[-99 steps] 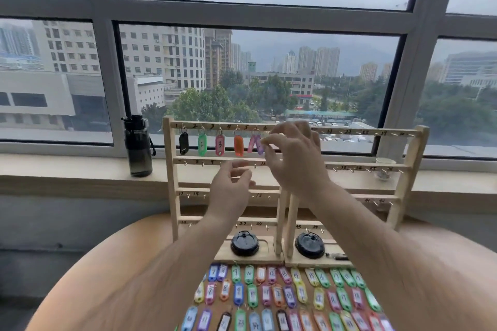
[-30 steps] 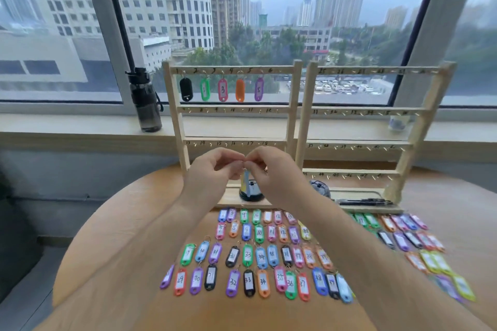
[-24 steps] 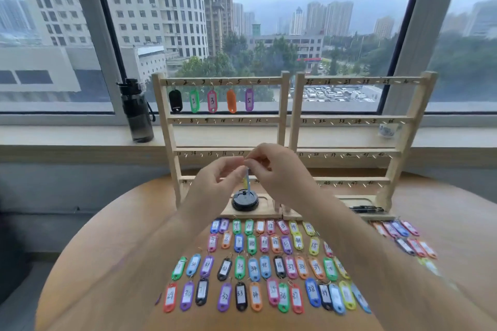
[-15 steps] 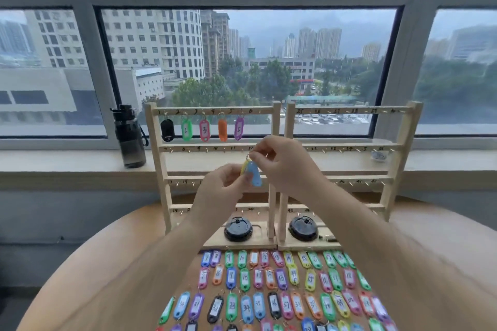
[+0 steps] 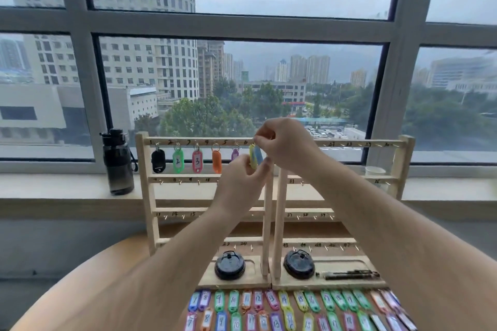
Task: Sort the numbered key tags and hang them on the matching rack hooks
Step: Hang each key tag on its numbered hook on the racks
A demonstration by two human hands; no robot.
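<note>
Two small plastic key tags (image 5: 255, 156), one yellow and one blue as far as I can tell, are hanging together just under the top rail (image 5: 204, 141) of the left rack (image 5: 148, 196), beside the number 6 written there. They are looking light, stiff and slick, so the thin wire ring at their top, hidden here under fingers, is probably the place to be holding them. The right hand (image 5: 289, 146) is pinching up there with curled fingers; the left hand (image 5: 240, 185) is pinching the tags' lower end. Five hung tags (image 5: 197, 161) are crowding the rail alongside, the purple one nearest and likeliest to be getting nudged. Rows of loose tags (image 5: 271, 301) are lying before the rack bases, and a dark bottle (image 5: 118, 162) is standing on the sill (image 5: 53, 188), well apart.
</note>
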